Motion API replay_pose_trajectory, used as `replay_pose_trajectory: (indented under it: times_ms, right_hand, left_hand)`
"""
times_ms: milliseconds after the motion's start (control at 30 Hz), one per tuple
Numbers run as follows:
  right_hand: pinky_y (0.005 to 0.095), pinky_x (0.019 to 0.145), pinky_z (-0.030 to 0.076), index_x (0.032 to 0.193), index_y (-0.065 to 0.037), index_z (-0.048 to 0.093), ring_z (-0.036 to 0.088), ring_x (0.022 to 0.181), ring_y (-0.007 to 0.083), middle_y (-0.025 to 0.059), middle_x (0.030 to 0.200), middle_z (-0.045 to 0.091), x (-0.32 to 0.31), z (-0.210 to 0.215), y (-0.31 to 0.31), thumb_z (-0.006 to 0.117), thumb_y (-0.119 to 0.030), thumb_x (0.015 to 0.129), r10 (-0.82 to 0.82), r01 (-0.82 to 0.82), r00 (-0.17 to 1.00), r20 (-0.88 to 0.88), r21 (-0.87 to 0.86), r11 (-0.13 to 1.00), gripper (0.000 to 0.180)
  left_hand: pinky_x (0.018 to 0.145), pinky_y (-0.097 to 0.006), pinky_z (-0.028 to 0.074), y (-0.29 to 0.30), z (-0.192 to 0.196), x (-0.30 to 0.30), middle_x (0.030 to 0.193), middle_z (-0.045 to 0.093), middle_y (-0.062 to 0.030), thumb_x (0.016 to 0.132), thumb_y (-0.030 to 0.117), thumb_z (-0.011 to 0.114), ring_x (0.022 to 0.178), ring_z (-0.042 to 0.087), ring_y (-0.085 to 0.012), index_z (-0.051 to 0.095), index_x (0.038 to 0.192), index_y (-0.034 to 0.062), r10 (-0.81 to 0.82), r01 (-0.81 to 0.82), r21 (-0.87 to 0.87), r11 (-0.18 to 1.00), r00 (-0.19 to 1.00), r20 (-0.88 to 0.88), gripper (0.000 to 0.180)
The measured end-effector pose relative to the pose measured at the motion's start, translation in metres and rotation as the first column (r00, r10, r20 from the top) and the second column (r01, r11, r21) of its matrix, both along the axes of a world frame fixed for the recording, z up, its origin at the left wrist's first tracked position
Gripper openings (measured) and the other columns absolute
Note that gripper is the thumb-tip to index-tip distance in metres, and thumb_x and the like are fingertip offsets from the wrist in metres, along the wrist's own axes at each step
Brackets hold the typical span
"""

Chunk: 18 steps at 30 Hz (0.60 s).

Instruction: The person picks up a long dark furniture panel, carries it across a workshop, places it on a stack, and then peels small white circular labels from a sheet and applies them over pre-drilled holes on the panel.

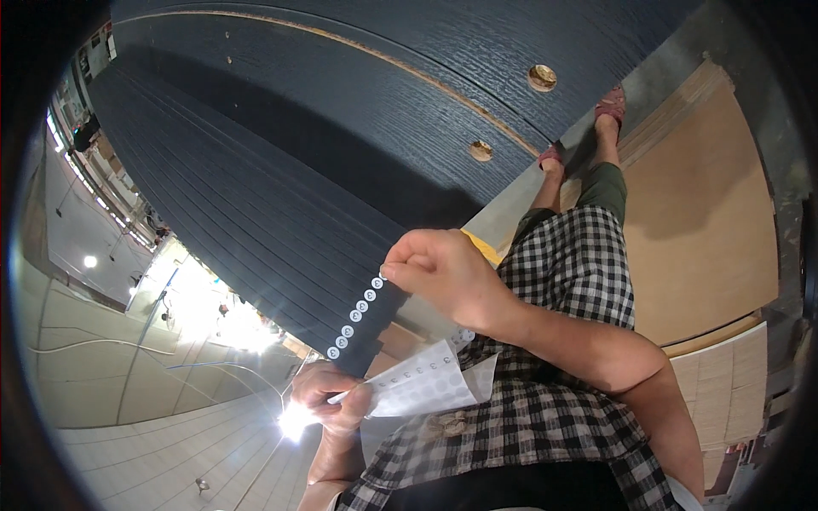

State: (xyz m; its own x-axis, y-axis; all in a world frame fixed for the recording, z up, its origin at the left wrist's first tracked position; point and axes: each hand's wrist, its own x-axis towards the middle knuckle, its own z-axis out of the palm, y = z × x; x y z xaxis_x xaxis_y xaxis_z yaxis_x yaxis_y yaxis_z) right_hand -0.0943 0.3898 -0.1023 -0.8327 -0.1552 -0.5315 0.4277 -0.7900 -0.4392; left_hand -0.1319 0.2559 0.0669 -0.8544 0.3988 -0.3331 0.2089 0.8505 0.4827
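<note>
Bent at the fingers, my left hand (336, 396) grips a curled white sticker sheet (417, 383) with rows of round printed stickers. My right hand (443, 277) is in a pinch, its thumb and index finger at the topmost round sticker (381, 273), against the edges of a stack of dark panels (256, 221). Below the fingertips, a slanting row of several round white stickers (355, 316) runs along the panel ends, about one per panel. The upper dark grey panel (366, 94) has a wood-grain face and two round holes (541, 78).
A large brown board (707, 187) lies on the floor to the right, with pale boards (724, 375) nearer me. Something yellow (481, 247) shows behind my right hand. My checked apron (511, 426) hangs just under the sheet. Bright lamps glare at the left.
</note>
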Motion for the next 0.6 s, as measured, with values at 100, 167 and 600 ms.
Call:
replay_pose_trajectory:
  times_ms: [100, 167, 600]
  right_hand:
    - [0.0251, 0.045, 0.038, 0.079, 0.002, 0.060, 0.049, 0.046, 0.0088, 0.0047, 0.054, 0.056, 0.000, 0.007, 0.002, 0.059, -0.014, 0.083, 0.005, -0.006, 1.000, 0.015, 0.049, 0.999, 0.016]
    - [0.0254, 0.046, 0.038, 0.079, 0.001, 0.059, 0.050, 0.047, 0.0091, 0.0046, 0.054, 0.055, 0.000, 0.010, 0.003, 0.059, -0.014, 0.083, 0.009, -0.011, 1.000, 0.017, 0.101, 0.995, 0.015]
    - [0.0274, 0.046, 0.039, 0.077, 0.001, 0.059, 0.049, 0.045, 0.0108, 0.0037, 0.051, 0.053, 0.000, 0.013, 0.007, 0.061, -0.010, 0.078, 0.134, -0.138, 0.990, 0.035, 0.171, 0.976, 0.011]
  left_hand:
    - [0.043, -0.024, 0.037, -0.001, 0.001, -0.001, 0.048, 0.054, -0.0007, 0.062, 0.021, 0.074, 0.041, 0.049, -0.0129, 0.058, 0.058, 0.0082, 0.016, -0.017, 0.025, 1.000, 0.999, 0.031, 0.022]
    - [0.043, -0.023, 0.037, -0.002, 0.000, -0.002, 0.048, 0.054, -0.0012, 0.062, 0.018, 0.073, 0.041, 0.049, -0.0126, 0.058, 0.058, 0.0067, 0.034, -0.036, 0.044, 0.998, 0.998, 0.053, 0.019]
    - [0.041, -0.022, 0.030, 0.001, -0.004, 0.004, 0.045, 0.047, 0.0007, 0.059, 0.022, 0.070, 0.040, 0.042, -0.0086, 0.051, 0.052, 0.0068, 0.099, -0.100, 0.014, 0.995, 0.994, 0.051, 0.025]
